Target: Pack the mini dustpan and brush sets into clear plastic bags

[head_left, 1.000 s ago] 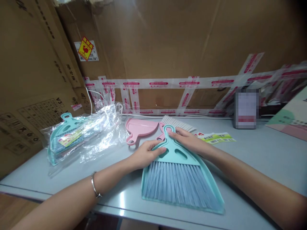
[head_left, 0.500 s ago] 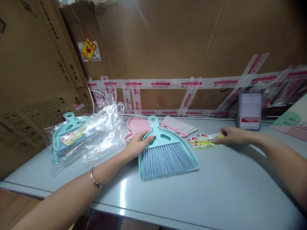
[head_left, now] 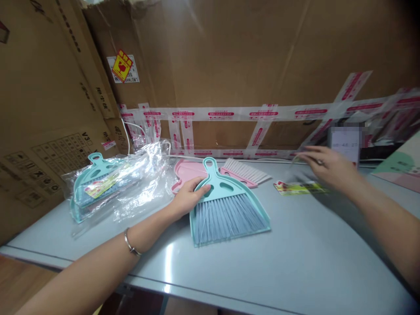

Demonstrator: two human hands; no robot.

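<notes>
At a grey table [head_left: 305,262], a person's left hand [head_left: 188,199] grips 1 teal dustpan [head_left: 265,218] with 1 teal brush [head_left: 228,218] nested in it, thumb on top and the other fingers hidden beneath. Whether the pair rests on the tabletop is hard to tell. The right hand [head_left: 328,168], blurred and raised near the back, pinches 1 thin pale strip [head_left: 298,155], seen edge-on and unreadable. Just below lies 1 printed card [head_left: 300,188], its lettering smeared.

Behind the teal pair sit 1 pink dustpan [head_left: 189,169], partly covered by it, and 1 pink brush [head_left: 247,172] with pale bristles, its handle end hidden. To the left, crumpled clear plastic [head_left: 144,194] veils 1 more teal set [head_left: 104,167]; glare obscures its lower part, and the number of bags cannot be made out.

Both forearms run out of view; 1 silver bracelet [head_left: 130,243] circles the left wrist. At right stand 1 device [head_left: 344,142], its screen pixelated and partly covered by the right hand, and 1 pastel panel [head_left: 402,166], cut off at the edge.
</notes>
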